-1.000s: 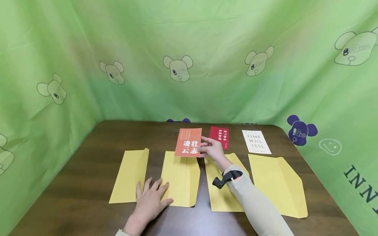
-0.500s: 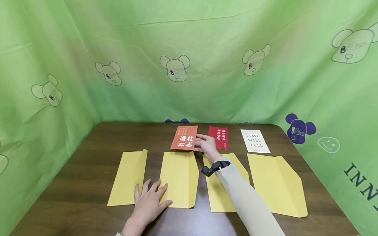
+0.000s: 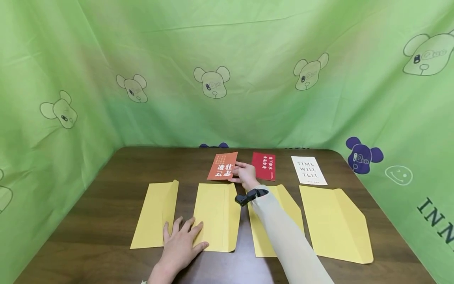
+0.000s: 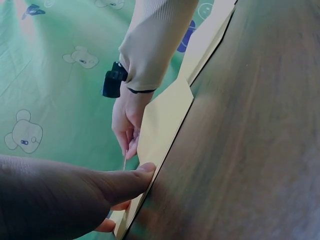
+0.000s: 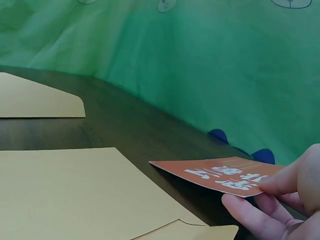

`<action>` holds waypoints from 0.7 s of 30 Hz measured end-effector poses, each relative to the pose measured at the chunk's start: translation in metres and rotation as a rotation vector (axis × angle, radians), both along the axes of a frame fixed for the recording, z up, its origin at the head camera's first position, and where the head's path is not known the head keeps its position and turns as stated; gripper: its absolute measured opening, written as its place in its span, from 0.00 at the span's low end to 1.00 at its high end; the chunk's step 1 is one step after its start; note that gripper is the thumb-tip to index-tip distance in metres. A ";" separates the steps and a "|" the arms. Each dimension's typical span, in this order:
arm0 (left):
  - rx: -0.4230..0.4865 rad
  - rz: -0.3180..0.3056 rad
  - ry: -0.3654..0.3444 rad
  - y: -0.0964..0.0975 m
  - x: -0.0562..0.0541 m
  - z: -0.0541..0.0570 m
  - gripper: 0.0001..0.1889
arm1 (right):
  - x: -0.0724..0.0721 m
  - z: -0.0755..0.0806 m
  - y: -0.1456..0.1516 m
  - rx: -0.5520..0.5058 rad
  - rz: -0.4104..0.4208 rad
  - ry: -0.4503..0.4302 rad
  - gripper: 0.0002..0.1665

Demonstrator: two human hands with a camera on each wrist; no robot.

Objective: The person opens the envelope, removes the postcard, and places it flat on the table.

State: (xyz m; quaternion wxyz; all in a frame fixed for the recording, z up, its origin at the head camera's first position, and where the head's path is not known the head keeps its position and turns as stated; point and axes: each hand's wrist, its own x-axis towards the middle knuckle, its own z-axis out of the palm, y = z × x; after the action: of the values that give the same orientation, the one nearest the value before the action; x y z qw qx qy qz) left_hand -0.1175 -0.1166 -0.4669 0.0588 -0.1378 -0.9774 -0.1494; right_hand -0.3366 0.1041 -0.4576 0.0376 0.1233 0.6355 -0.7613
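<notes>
My right hand [image 3: 245,174] pinches an orange card [image 3: 221,165] with white characters by its right edge. In the right wrist view the card [image 5: 220,175] is tilted, its near right edge raised between thumb and fingers. My left hand [image 3: 180,244] lies with fingers spread at the front, touching the left edge of the second yellow envelope [image 3: 212,215] and the right edge of the leftmost envelope [image 3: 150,217]. The left wrist view shows the left thumb [image 4: 142,172] on the yellow paper.
A red card [image 3: 264,166] and a white card [image 3: 308,170] lie at the back right. Two more yellow envelopes, a third [image 3: 260,232] partly under my right arm and a fourth [image 3: 331,225], lie to the right. A green printed curtain [image 3: 213,118] surrounds the dark wooden table [image 3: 88,221].
My right hand has moved back and left with the orange card, lowering it from above the second envelope toward the table behind it. The left hand stays in place.
</notes>
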 end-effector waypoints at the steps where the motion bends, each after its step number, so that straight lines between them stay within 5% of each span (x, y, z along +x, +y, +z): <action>1: 0.001 -0.001 0.001 0.000 0.000 0.000 0.29 | -0.001 0.000 0.000 -0.003 -0.002 -0.007 0.30; 10: 0.001 0.016 -0.010 -0.002 0.002 -0.002 0.30 | -0.005 0.002 0.009 0.021 0.050 -0.057 0.34; 21: 0.027 0.004 -0.001 0.000 0.001 -0.002 0.30 | -0.002 0.024 0.020 0.111 0.206 -0.055 0.38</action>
State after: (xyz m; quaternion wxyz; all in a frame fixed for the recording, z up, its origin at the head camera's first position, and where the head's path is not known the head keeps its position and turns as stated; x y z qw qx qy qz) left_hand -0.1163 -0.1168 -0.4691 0.0603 -0.1351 -0.9756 -0.1624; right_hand -0.3382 0.1241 -0.4340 0.1261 0.0799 0.6846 -0.7135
